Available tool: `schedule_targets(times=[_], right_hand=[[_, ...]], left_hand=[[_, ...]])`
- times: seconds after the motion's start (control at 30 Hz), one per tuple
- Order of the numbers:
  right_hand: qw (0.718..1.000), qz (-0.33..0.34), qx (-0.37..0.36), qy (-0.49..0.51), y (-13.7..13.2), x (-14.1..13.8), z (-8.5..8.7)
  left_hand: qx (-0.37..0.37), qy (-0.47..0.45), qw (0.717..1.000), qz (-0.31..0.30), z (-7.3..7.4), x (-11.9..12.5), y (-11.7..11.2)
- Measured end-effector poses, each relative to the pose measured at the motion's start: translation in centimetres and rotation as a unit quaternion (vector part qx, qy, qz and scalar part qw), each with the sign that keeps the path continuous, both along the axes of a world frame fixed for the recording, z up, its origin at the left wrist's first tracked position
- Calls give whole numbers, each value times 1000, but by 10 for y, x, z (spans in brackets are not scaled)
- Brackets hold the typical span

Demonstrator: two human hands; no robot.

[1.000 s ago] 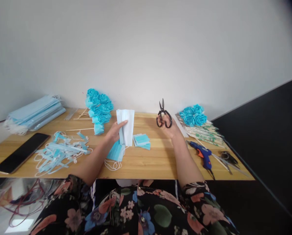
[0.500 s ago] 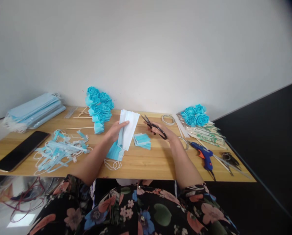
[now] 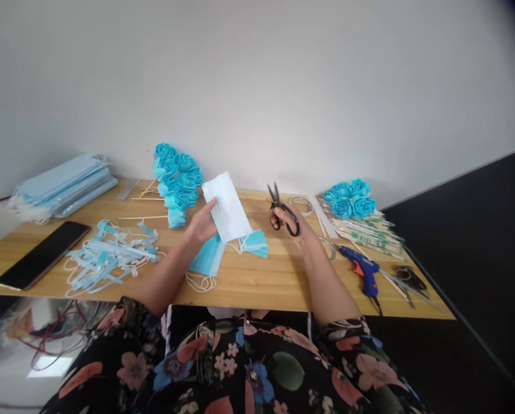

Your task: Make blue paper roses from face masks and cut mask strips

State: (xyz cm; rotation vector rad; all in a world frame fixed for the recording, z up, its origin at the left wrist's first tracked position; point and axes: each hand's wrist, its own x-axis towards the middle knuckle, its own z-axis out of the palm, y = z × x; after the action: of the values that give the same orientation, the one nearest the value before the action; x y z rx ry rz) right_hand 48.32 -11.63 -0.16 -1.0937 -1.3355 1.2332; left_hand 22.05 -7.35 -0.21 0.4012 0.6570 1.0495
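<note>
Your left hand [image 3: 202, 225] covers the top of the blue mask [image 3: 203, 261], and its white sheet [image 3: 227, 207] hides part of the cut blue pieces [image 3: 256, 244] — your right hand [image 3: 298, 227], gripping the scissors [image 3: 282, 211], hides part of a tape ring [image 3: 331, 248]. The print on the packets [image 3: 369, 231] is too small to read.

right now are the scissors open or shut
Slightly open: the scissors in the right hand point up, blade tips parted in a narrow V. The left hand holds a mask.

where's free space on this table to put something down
Bare wood runs along the front edge of the table between the blue mask and the glue gun, crossed by the right hand's forearm. A smaller patch lies between the mask stack and the scrap strips. The right end past the scissors is crowded.
</note>
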Motion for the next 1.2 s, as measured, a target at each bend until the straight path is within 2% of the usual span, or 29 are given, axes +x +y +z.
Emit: schedule_targets(times=[0.17, 0.37, 0.57, 0.73, 0.83, 0.97, 1.07, 1.2], right_hand=[[999, -24, 24, 13, 2, -16, -8], [999, 28, 18, -15, -5, -39, -9], [995, 60, 26, -79, -6, -49, -12], [994, 76, 28, -72, -4, -46, -19], [994, 81, 25, -75, -4, -39, -17], [998, 45, 17, -45, -4, -28, -7], [1000, 21, 18, -15, -3, -23, -4], [999, 3, 15, 48, 1, -22, -8]], left_hand=[[8, -65, 998, -22, 4, -2, -1], [13, -52, 998, -32, 4, 3, -4], [43, -33, 998, -40, 5, 5, -7], [36, -34, 999, -19, 3, 3, -4], [18, -31, 999, -10, 1, 1, 0], [-13, 58, 998, -14, -1, -2, 1], [24, 91, 995, -33, 1, -5, -1], [33, 71, 993, -93, 3, -11, -1]])
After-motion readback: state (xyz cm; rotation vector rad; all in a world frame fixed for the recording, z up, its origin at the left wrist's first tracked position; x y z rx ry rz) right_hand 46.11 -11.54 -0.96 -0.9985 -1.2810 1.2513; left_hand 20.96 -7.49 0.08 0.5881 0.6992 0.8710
